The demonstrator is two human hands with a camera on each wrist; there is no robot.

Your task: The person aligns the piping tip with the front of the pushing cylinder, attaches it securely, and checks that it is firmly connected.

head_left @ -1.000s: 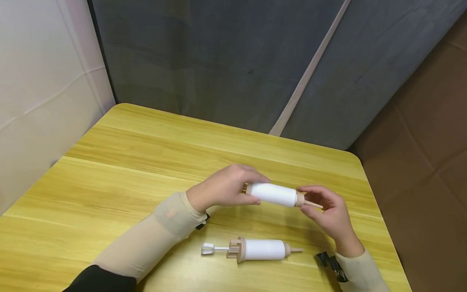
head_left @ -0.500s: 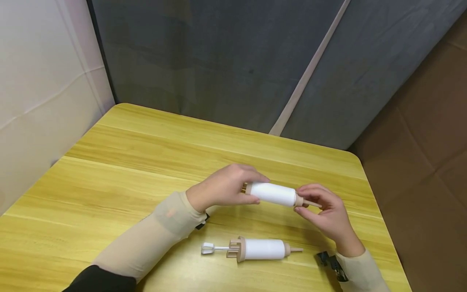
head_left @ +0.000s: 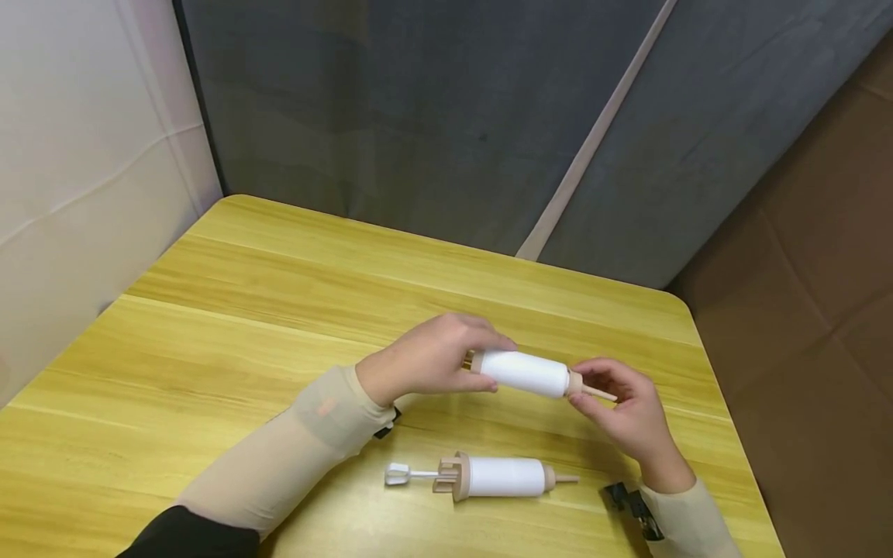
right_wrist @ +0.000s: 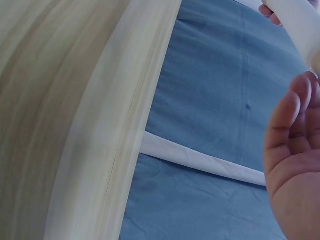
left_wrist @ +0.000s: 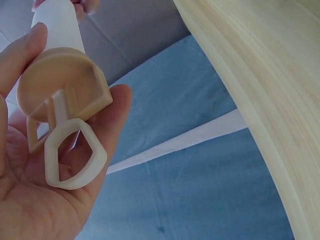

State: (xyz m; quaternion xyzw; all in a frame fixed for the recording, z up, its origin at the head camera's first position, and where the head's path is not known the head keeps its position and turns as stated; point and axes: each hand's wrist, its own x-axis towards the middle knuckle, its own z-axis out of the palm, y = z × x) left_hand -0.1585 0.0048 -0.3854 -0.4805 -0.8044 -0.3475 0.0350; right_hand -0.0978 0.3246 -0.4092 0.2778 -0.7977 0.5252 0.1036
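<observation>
Held above the table is a large toy-like syringe (head_left: 526,374) with a white barrel. My left hand (head_left: 436,356) grips it at the flange end, thumb and fingers on opposite sides. In the left wrist view, the beige flange (left_wrist: 42,90) and the white ring handle (left_wrist: 52,160) of its plunger face the palm. Thumb and fingers of my right hand (head_left: 631,411) pinch the beige tip cap (head_left: 575,384), whose thin nozzle (head_left: 601,394) points right. The right wrist view shows curled fingers beside the barrel's end; the pinch itself is partly out of frame.
A second, similar syringe (head_left: 507,477) lies on the wooden table (head_left: 279,279) nearer the person, its plunger (head_left: 398,474) to the left and nozzle to the right. Grey cloth (head_left: 432,124) hangs behind the table; white and brown sheets flank it.
My right hand's fingers shift slightly left onto the cap, then slightly right again with it. The left hand stays nearly still; the second syringe has not moved.
</observation>
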